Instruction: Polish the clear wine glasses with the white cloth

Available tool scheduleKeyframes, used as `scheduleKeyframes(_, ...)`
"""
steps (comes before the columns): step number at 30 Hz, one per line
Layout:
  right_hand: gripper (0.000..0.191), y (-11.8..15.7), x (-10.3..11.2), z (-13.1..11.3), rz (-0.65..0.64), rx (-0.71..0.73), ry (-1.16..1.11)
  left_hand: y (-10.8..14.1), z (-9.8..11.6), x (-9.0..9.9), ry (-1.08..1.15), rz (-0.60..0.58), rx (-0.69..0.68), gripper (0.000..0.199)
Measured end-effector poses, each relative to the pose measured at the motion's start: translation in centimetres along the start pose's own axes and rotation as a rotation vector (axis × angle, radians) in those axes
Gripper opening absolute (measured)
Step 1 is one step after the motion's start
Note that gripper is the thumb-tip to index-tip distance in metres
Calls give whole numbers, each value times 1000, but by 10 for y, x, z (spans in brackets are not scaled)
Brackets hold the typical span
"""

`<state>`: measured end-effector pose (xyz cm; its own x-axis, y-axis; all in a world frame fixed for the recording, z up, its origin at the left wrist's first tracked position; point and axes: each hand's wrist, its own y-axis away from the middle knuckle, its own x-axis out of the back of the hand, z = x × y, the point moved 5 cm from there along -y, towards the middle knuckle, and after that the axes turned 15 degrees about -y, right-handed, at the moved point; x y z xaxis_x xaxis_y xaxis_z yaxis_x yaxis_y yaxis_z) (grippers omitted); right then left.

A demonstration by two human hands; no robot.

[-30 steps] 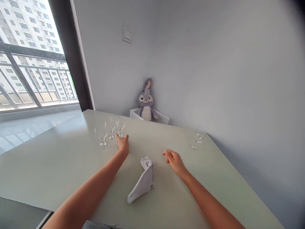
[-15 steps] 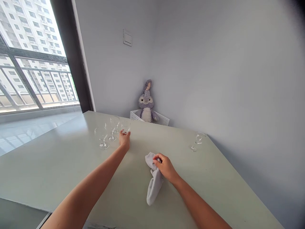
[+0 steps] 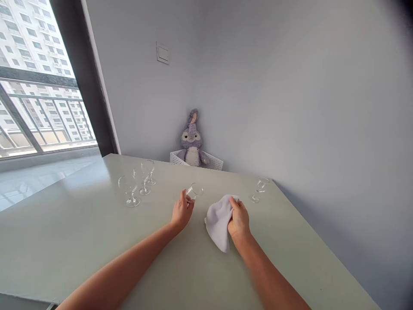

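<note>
My left hand [image 3: 183, 211] is closed around the lower part of a clear stemmed glass [image 3: 195, 190], which tilts to the right above the table; its stem and foot are mostly hidden by my fingers. Just to the right, my right hand [image 3: 239, 216] grips a pale grey-white cloth [image 3: 219, 221] by its upper right edge, thumb on top. The cloth hangs spread out toward the glass without touching it. On the left stand three more stemmed glasses, the nearest glass [image 3: 132, 201] upright. Another stemmed glass [image 3: 254, 199] stands alone near the table's right edge.
The pale green table [image 3: 155, 267] reaches to the walls' corner. Behind it a plush rabbit [image 3: 192, 148] sits in a white perforated basket [image 3: 214, 162]. A light switch [image 3: 163, 53] is on the wall. A window with a railing [image 3: 51, 122] lies to the left.
My left hand has lifted the glass from beside the others, moved it right and tilted it. My right hand has raised the cloth, which is now spread wider. The view has shifted slightly.
</note>
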<state>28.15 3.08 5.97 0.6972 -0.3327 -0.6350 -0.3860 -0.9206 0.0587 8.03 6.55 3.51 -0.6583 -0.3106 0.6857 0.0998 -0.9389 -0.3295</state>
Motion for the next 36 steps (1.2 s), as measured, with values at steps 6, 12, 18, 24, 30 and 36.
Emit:
scheduleKeyframes(6, 22, 33, -51, 2, -270, -2, 191, 12, 14, 1, -330, 149, -289, 45)
scheduleKeyframes(12, 38, 49, -56, 11, -776, -73, 697, 12, 12, 9, -408, 135, -439, 39)
scheduleKeyframes(18, 34, 45, -44, 12, -876, 4, 817, 22, 29, 4, -360, 4, -670, 40)
scheduleKeyframes(24, 35, 37, -33, 13, -748, -182, 510, 22, 36, 12, -523, 34, -707, 46)
scheduleKeyframes(30, 54, 48, -37, -3, -861, 77, 831, 18, 29, 10, -447, -55, -610, 46)
scheduleKeyframes(36, 48, 43, -34, -16, -923, 627, 1171, 19, 27, 8, -369, -131, -558, 49)
